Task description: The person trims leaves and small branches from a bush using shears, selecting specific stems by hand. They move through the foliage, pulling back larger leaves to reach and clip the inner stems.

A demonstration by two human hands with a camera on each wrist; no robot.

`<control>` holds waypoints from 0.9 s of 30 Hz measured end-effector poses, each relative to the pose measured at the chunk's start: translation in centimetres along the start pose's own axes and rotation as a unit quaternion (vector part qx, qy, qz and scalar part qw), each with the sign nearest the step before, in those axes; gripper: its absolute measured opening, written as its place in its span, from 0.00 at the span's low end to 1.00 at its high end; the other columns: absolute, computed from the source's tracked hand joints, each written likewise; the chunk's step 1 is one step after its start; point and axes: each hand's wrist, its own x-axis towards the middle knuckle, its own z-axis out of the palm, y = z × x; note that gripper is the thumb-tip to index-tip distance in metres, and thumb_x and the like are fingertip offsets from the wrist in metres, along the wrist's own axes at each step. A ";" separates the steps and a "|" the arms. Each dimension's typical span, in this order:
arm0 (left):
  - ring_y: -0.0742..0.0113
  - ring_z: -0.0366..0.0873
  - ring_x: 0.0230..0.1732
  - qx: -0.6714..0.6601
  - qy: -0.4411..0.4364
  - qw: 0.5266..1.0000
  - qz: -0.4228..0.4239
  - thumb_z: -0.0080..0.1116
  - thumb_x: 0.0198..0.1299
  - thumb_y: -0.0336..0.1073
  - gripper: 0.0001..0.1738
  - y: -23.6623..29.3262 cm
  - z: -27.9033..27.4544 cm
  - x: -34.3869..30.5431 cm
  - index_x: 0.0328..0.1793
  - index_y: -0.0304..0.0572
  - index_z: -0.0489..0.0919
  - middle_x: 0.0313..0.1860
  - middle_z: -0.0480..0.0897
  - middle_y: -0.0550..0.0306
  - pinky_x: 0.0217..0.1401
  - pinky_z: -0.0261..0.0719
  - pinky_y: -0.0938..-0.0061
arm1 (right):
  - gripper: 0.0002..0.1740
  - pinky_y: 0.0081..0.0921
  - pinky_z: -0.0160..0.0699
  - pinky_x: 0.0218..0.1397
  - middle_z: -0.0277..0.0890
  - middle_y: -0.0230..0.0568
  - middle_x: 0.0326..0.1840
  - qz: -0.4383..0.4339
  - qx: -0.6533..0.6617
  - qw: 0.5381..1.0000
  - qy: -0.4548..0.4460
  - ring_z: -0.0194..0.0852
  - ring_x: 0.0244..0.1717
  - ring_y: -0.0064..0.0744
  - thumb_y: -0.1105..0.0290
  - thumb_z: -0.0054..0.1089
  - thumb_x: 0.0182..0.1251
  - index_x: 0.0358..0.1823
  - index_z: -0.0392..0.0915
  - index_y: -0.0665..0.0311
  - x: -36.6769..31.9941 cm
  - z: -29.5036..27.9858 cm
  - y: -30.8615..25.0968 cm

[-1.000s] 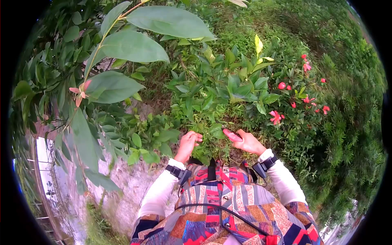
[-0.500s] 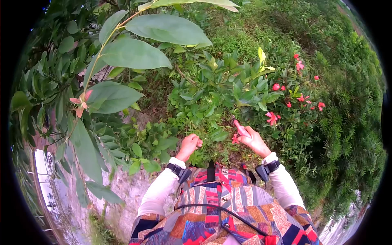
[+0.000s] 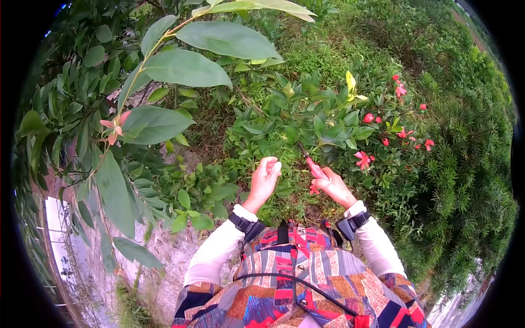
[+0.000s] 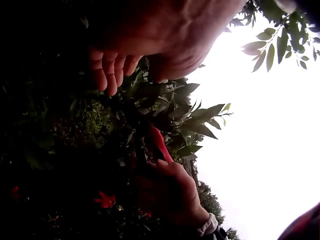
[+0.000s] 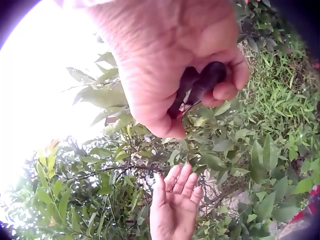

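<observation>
My right hand (image 3: 334, 187) grips a pair of pruning shears (image 3: 315, 168) by the red handles, with the dark blades pointing up and left towards the leafy shrub (image 3: 295, 117). Two dark handle ends (image 5: 202, 85) stick out of its fist in the right wrist view. To the left of the shears is my left hand (image 3: 264, 180), holding nothing. In the right wrist view the left hand (image 5: 175, 205) shows its palm, with the fingers extended and slightly bent. Green leaves lie just beyond both hands.
A branch with large leaves (image 3: 186, 68) hangs close to the camera at upper left. Red flowers (image 3: 363, 160) dot the bush at right, and one red bloom (image 3: 314, 189) sits beside the right hand. Pale ground (image 3: 164, 262) shows at lower left.
My left hand has risen, moved right towards the shears and spread its fingers. The right hand has moved up from its first position, and the shears now point up and left with blades showing.
</observation>
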 end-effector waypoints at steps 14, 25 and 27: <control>0.66 0.85 0.35 -0.129 -0.103 0.967 -0.194 0.51 0.75 0.58 0.26 0.9 5.9 5.4 0.52 0.38 0.77 0.38 0.85 0.53 0.35 0.78 0.76 | 0.34 0.35 0.77 0.58 0.82 0.59 0.51 0.004 -0.020 1.000 0.000 0.83 0.56 0.48 0.51 0.68 0.58 0.53 0.73 0.74 -1.2 -0.7 2.1; 0.74 0.79 0.26 -0.168 -0.072 0.969 -0.164 0.51 0.77 0.42 0.12 0.0 5.8 5.0 0.43 0.44 0.77 0.27 0.79 0.65 0.31 0.76 0.79 | 0.36 0.40 0.78 0.55 0.82 0.60 0.48 0.036 -0.168 0.985 0.007 0.83 0.51 0.51 0.47 0.67 0.57 0.54 0.72 0.71 -0.7 -1.2 1.0; 0.75 0.78 0.24 -0.187 -0.066 0.968 -0.153 0.52 0.77 0.41 0.12 0.3 5.5 4.4 0.41 0.43 0.76 0.25 0.79 0.64 0.28 0.74 0.80 | 0.38 0.42 0.78 0.56 0.81 0.63 0.46 -0.068 -0.147 0.987 0.022 0.83 0.52 0.57 0.46 0.66 0.56 0.56 0.71 0.72 -0.6 -0.3 0.4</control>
